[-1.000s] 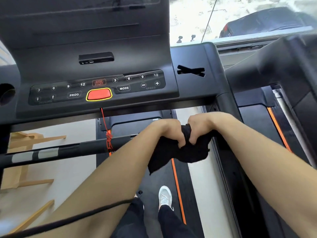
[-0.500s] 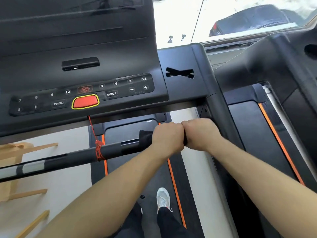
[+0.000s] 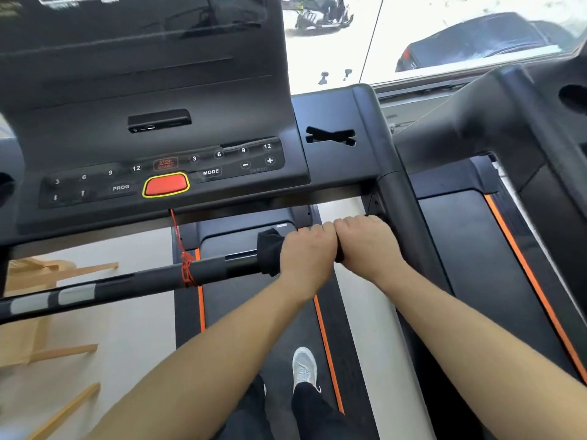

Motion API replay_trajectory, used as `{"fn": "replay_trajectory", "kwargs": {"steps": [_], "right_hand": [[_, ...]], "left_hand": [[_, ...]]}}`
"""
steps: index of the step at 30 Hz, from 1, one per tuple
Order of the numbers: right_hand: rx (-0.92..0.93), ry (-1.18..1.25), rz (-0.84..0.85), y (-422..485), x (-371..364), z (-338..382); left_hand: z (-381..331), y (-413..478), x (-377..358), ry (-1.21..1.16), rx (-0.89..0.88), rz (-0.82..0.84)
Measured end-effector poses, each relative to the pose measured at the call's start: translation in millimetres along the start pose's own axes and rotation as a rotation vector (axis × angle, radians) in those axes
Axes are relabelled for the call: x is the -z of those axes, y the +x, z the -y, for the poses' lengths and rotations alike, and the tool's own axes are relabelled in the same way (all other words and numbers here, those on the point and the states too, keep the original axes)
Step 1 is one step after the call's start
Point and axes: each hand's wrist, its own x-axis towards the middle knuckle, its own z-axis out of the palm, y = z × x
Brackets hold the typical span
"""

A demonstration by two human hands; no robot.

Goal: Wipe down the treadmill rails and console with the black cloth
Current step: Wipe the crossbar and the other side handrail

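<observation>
Hands side by side on the horizontal rail (image 3: 219,269): left hand (image 3: 306,258) and right hand (image 3: 368,246) both fisted around the black cloth (image 3: 270,250), which wraps the bar. Cloth looks soft, light and limp, so it should bunch easily; I'd grip it full-palm around the tube. Console (image 3: 165,173) beyond, stiff, buttons likely press-sensitive.

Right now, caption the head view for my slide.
Both hands, left and right, grip the cloth wrapped around the crossbar below the console.
</observation>
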Motion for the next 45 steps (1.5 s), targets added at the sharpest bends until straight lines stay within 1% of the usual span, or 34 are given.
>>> {"fn": "replay_trajectory", "kwargs": {"steps": [1, 3, 4, 5, 6, 7, 9, 10, 11, 12, 13, 14, 15, 18, 19, 21, 22, 23, 24, 25, 28, 29, 30, 31, 32, 33, 34, 36, 38, 40, 42, 43, 44, 45], "right_hand": [[-0.032, -0.030, -0.107, -5, -7, 4], [-0.074, -0.063, -0.215, -8, -16, 7], [-0.051, -0.061, -0.208, -5, -14, 7], [-0.015, -0.046, -0.147, -1, -9, 4], [0.029, -0.020, -0.028, 5, -2, 0], [0.051, 0.022, 0.149, 14, 10, -5], [0.057, 0.163, 0.615, 36, 32, -16], [0.036, 0.240, 0.787, 46, 41, -19], [0.010, 0.309, 0.893, 53, 47, -19], [0.000, 0.341, 0.937, 56, 48, -19], [0.000, 0.332, 0.921, 54, 47, -17], [0.009, 0.283, 0.854, 50, 43, -16], [0.019, 0.207, 0.734, 42, 38, -14], [0.034, 0.052, 0.226, 14, 7, -11], [0.045, 0.017, 0.081, 7, -2, -9], [0.043, -0.015, -0.156, -2, -14, -6], [0.024, -0.029, -0.200, -4, -17, -3], [0.020, -0.035, -0.207, -4, -16, -1], [0.024, -0.027, -0.164, -1, -12, -2], [0.033, -0.011, -0.050, 3, -4, -3], [0.064, 0.119, 0.542, 31, 32, -12], [0.062, 0.178, 0.716, 42, 41, -14], [0.059, 0.224, 0.836, 50, 47, -15], [0.057, 0.247, 0.886, 54, 48, -15], [0.049, 0.252, 0.865, 54, 46, -14], [0.043, 0.236, 0.784, 49, 42, -13], [0.035, 0.204, 0.642, 40, 36, -12], [0.015, 0.148, 0.260, 14, 19, -10], [-0.027, 0.152, 0.017, -10, 7, -4], [-0.045, 0.291, -0.074, -24, 8, 2], [-0.055, 0.440, -0.063, -29, 19, 1], [-0.069, 0.504, -0.051, -30, 27, -2], [-0.084, 0.552, -0.037, -29, 36, -5], [-0.103, 0.589, -0.019, -27, 44, -8]], "left_hand": [[-1, -1, -5, 0.023, 0.003, -0.062], [-2, 2, -5, 0.000, 0.008, -0.042], [0, 6, 1, -0.034, 0.010, 0.026], [2, 10, 6, -0.078, 0.011, 0.122], [6, 16, 12, -0.142, 0.004, 0.223], [10, 24, 17, -0.222, 0.001, 0.359], [19, 44, 27, -0.402, -0.008, 0.680], [24, 52, 29, -0.485, -0.004, 0.810], [27, 56, 30, -0.549, 0.009, 0.896], [28, 58, 30, -0.579, 0.018, 0.927], [27, 56, 30, -0.565, 0.019, 0.902], [25, 51, 30, -0.516, 0.017, 0.837], [22, 44, 28, -0.433, 0.014, 0.733], [9, 15, 15, -0.162, 0.010, 0.264], [6, 8, 11, -0.085, 0.001, 0.156], [3, 1, 3, -0.011, -0.002, 0.007], [2, 2, 3, 0.001, -0.008, -0.013], [3, 6, 5, -0.023, -0.011, 0.049], [6, 12, 10, -0.077, -0.007, 0.155], [10, 19, 15, -0.157, -0.013, 0.291], [22, 46, 29, -0.425, -0.031, 0.723], [24, 52, 32, -0.492, -0.029, 0.822], [25, 55, 33, -0.527, -0.025, 0.874], [25, 55, 32, -0.525, -0.017, 0.873], [25, 52, 32, -0.494, -0.008, 0.829], [24, 46, 32, -0.441, 0.002, 0.741], [22, 37, 30, -0.369, 0.010, 0.624], [18, 17, 27, -0.254, 0.006, 0.378], [17, 2, 29, -0.288, -0.005, 0.258], [25, -2, 38, -0.438, 0.025, 0.286], [36, 0, 50, -0.701, 0.173, 0.354], [41, 2, 55, -0.761, 0.218, 0.396], [47, 4, 57, -0.751, 0.222, 0.435], [51, 5, 61, -0.663, 0.202, 0.491]]}}
